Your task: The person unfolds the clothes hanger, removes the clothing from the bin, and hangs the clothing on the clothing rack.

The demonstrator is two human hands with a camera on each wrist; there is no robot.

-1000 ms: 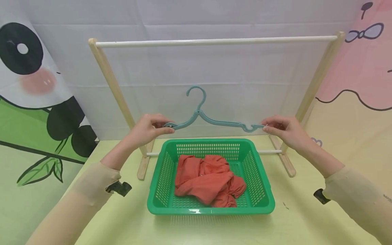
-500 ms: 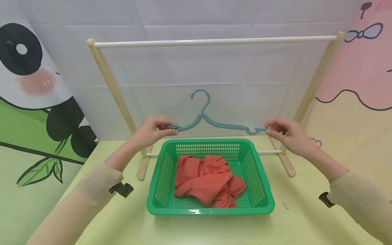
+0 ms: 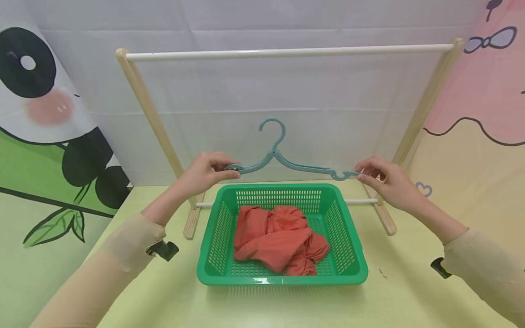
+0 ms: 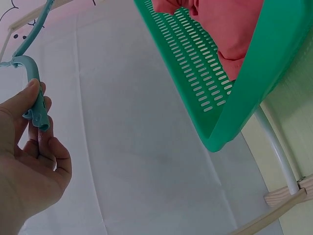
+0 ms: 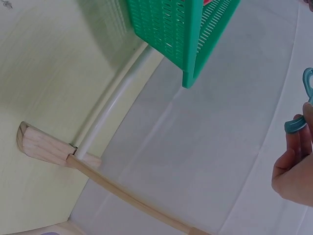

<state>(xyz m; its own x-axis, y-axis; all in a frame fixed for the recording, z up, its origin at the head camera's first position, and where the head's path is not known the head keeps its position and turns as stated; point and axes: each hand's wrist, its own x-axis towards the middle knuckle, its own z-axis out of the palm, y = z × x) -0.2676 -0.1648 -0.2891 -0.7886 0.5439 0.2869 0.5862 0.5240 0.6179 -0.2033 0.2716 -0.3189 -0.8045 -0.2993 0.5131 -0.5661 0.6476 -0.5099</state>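
Note:
A teal plastic clothes hanger (image 3: pixel 305 168) is held up behind and above the basket, its hook pointing upward. My left hand (image 3: pixel 207 172) pinches the hanger's left end between thumb and fingers. At the other end, my right hand (image 3: pixel 383 180) pinches the tip of the arm just past a notch. The left wrist view shows the thumb and fingers on the hanger's end (image 4: pixel 36 107). In the right wrist view the hand (image 5: pixel 298 171) is partly cut off at the edge. A crumpled red garment (image 3: pixel 279 241) lies in the green basket (image 3: pixel 283 281) below.
A rack with wooden side posts (image 3: pixel 149 107) and a white top rail (image 3: pixel 287 53) stands behind the basket. Its wooden feet (image 3: pixel 385 218) rest on the pale yellow-green table (image 3: pixel 172 291). A white cloth (image 3: pixel 229 91) hangs at the back, with printed cartoon cloth at both sides.
Both hands and the hanger have shifted a little to the right, mostly in the first half second. Both ends stay gripped. The garment and basket have not moved.

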